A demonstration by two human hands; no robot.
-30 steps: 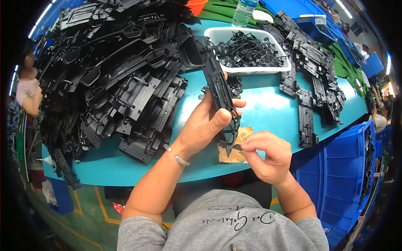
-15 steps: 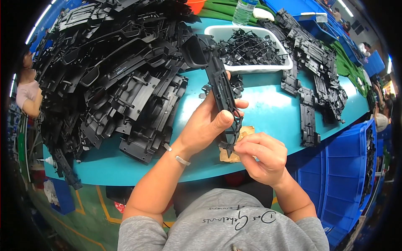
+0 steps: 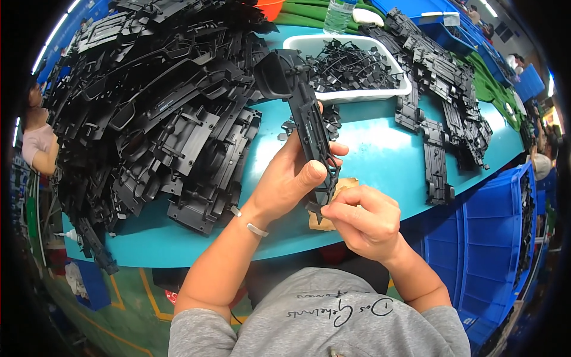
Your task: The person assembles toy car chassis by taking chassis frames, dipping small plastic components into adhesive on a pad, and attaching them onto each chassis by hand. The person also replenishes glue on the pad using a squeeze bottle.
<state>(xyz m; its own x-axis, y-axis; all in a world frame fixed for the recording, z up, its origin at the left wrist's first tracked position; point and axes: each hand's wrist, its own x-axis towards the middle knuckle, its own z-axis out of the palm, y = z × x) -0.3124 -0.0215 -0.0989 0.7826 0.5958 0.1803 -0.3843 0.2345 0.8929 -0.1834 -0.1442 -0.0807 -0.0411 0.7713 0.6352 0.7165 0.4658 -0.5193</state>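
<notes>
My left hand is wrapped round a long black plastic part, with the thumb across its front. This part slants over the table, its wide hollow end up and to the left and its narrow end low, towards me. Beside that narrow end, my right hand is closed in a pinch, thumb and forefinger touching or almost touching the part. Whatever sits between those fingertips is too small to make out. Under the narrow end lies a piece of brown paper or card, partly covered.
A large heap of similar black parts covers the table's left side. Behind my hands stands a white tub of small black clip-like pieces. More black parts lie at right, near a water bottle and blue crates.
The whole view has shifted slightly left. My right hand's pinch has moved a little left along with the part's narrow end. The left hand keeps its hold.
</notes>
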